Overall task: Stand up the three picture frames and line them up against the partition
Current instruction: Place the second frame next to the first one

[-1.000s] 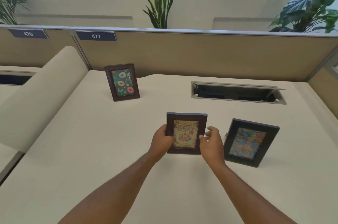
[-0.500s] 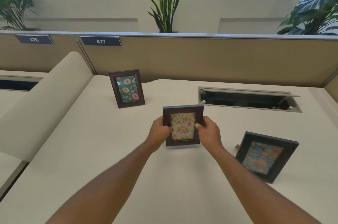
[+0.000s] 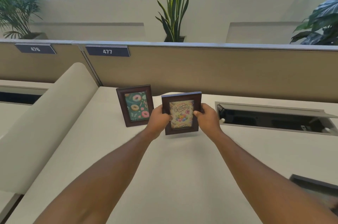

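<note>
A brown birthday frame (image 3: 181, 114) is held upright just above the desk, my left hand (image 3: 159, 117) gripping its left edge and my right hand (image 3: 206, 116) its right edge. Just to its left stands a brown donut frame (image 3: 136, 106), upright on the desk in front of the tan partition (image 3: 219, 70). A black frame (image 3: 318, 187) lies near the right edge of the view, mostly cut off and partly behind my right forearm.
An open cable tray (image 3: 274, 119) is sunk into the cream desk (image 3: 173, 178) right of the held frame. A rounded cream divider (image 3: 42, 123) borders the desk on the left. Number plates 476 and 477 hang on the partition; plants stand behind it.
Both hands have carried the birthday frame away from me toward the partition, ending beside the donut frame. The black frame has stayed on the desk and now sits at the lower right of view.
</note>
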A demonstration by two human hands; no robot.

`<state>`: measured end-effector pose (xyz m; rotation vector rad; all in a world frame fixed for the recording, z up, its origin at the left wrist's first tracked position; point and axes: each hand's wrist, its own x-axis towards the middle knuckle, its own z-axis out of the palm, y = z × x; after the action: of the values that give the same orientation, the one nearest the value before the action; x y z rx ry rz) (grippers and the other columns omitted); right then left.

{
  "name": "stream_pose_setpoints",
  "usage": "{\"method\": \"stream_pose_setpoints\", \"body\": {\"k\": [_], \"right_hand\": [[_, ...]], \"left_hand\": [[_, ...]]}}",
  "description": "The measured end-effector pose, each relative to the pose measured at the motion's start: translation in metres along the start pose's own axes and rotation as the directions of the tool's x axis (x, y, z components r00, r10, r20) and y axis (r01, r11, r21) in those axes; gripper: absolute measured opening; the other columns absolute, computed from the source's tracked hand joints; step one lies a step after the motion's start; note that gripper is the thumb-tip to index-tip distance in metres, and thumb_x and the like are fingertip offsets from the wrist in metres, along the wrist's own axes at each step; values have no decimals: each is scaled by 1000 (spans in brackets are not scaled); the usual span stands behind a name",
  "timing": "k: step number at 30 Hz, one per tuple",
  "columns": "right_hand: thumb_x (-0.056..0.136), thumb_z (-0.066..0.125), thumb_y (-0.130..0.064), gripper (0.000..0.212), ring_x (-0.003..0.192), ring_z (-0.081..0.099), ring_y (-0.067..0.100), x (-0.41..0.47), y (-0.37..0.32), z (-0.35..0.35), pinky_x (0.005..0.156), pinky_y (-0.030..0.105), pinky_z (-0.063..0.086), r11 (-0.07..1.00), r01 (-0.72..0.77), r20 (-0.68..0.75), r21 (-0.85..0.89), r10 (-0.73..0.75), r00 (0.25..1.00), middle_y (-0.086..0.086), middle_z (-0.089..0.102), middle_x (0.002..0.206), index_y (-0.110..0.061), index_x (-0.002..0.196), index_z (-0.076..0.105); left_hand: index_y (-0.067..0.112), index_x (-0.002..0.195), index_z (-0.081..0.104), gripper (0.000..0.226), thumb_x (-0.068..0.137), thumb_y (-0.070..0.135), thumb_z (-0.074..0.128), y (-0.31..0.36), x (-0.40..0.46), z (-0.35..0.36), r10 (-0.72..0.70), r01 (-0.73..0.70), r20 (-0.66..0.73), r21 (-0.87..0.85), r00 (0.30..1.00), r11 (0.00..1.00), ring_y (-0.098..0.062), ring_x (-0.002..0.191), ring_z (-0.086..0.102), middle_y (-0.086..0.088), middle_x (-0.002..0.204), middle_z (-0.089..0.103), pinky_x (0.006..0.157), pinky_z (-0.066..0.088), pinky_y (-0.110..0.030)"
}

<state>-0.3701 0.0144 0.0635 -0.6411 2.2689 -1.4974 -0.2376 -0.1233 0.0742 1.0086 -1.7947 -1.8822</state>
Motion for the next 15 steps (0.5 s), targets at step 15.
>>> {"method": "stream_pose_setpoints", "body": {"k": [15], "right_hand": [[95,57,-15,17,96,62,18,82,5,46,64,21,48,999,-48,20,8,48,999,0,68,104,-17,111,64]], "left_hand": [[31,100,60,44,84,-10,54,1,79,-16,-16,22,-80,70,997,997,-15,101,66,10,99,70,77,55,-31]]}}
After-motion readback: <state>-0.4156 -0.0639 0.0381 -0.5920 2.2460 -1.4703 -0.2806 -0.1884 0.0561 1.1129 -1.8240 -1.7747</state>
